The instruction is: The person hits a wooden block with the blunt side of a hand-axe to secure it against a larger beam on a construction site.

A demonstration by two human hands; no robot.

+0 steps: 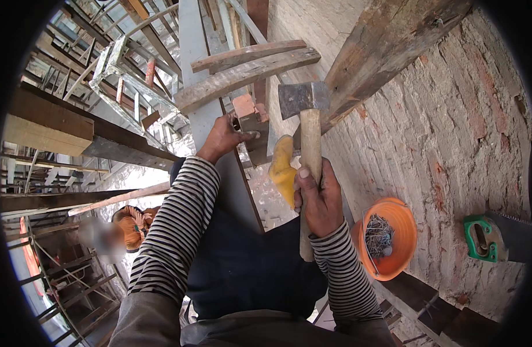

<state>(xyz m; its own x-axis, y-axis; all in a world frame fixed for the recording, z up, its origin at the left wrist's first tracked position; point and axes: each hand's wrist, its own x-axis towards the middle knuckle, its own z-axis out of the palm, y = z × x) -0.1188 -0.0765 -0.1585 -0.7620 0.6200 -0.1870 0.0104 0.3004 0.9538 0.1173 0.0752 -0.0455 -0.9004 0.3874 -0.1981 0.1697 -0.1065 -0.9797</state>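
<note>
My right hand (321, 199) is wrapped round the wooden handle of a hatchet (310, 130), held upright with its dark steel head at the top. To the left, my left hand (224, 139) grips the side of a short wood block (253, 122) with a reddish top. Its thumb lies along the block's near face, while some of the fingers are hidden behind it. A grey board (228, 179) runs beneath my left hand. Just beyond the block lie two curved timber pieces (248, 75).
An orange bucket (402, 243) of nails hangs at the right, by a rough brick wall (451, 115). A green-handled saw (487, 238) is farther right. A thick beam (387, 52) slants along the wall. A yellow boot (283, 168) shows below. Another person (133, 228) is lower left, among timbers.
</note>
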